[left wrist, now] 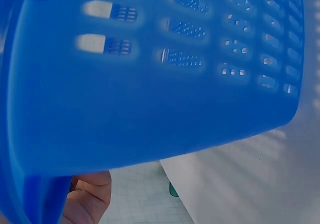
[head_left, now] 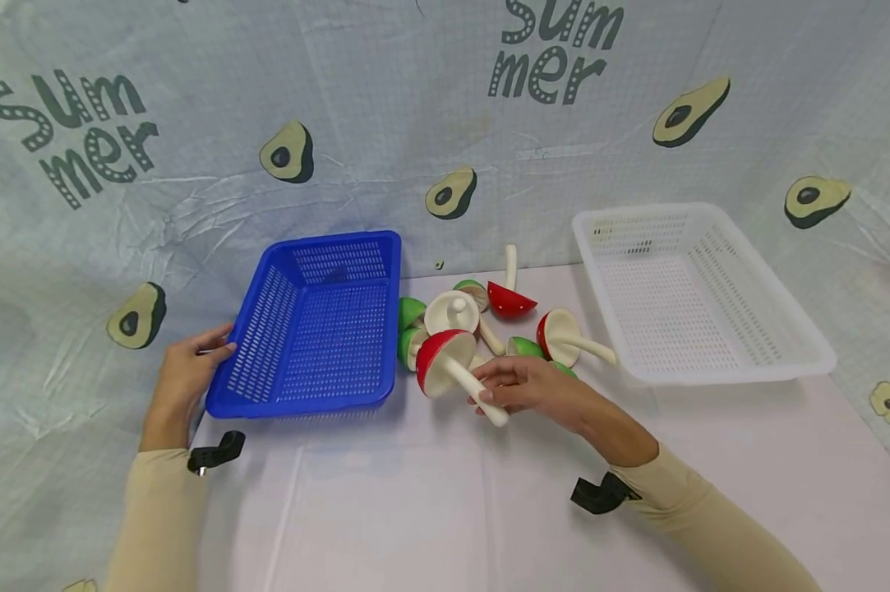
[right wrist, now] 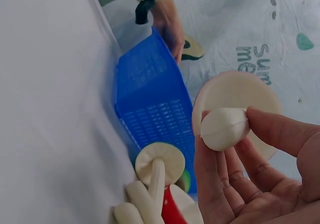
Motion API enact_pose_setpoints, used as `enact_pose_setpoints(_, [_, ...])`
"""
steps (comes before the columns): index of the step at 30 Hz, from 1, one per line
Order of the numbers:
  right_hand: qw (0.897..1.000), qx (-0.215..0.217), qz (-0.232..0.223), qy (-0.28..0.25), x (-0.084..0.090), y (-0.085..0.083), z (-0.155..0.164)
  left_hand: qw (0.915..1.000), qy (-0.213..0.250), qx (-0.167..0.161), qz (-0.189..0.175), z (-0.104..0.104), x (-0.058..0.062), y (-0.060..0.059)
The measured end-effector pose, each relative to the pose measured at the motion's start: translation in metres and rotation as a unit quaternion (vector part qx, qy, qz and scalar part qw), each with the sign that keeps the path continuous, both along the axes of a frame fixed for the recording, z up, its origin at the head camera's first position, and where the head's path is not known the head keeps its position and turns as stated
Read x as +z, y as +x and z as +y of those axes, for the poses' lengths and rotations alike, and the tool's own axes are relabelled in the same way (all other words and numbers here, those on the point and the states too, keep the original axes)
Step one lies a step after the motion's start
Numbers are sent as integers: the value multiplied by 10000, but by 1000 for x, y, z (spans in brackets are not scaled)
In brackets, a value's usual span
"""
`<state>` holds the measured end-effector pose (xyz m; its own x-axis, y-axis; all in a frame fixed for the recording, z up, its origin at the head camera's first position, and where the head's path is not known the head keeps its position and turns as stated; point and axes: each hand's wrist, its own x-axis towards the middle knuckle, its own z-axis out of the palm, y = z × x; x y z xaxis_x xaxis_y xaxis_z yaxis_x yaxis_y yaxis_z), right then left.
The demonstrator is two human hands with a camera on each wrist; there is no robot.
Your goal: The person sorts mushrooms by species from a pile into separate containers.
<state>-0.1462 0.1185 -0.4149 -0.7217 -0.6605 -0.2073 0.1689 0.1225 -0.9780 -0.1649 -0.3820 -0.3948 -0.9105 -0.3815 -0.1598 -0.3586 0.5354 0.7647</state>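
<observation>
Pinching the red mushroom's [head_left: 445, 362] stem, the right hand [head_left: 522, 386] lifts it; left hand [head_left: 186, 374] grips the blue basket [head_left: 315, 325] alongside—a drop-in looks next.

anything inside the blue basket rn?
The blue basket shows only its bare perforated floor in the head view; nothing lies in it. The left hand grips its near-left rim, and the near wall hides a thin strip of floor.
</observation>
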Motion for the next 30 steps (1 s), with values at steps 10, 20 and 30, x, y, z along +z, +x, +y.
enact_pose_setpoints(10, [9998,-108,75,156,11,-12,-23,9999,103,13,-115,-1,0,-1])
enact_pose_setpoints(20, [9998,-138,107,-14,21,-24,-51,9999,130,13,-59,-3,-1,-3])
enact_pose_setpoints(30, [9976,-241,-436,-489,26,-36,-75,9999,148,24,-45,-3,-3,-1])
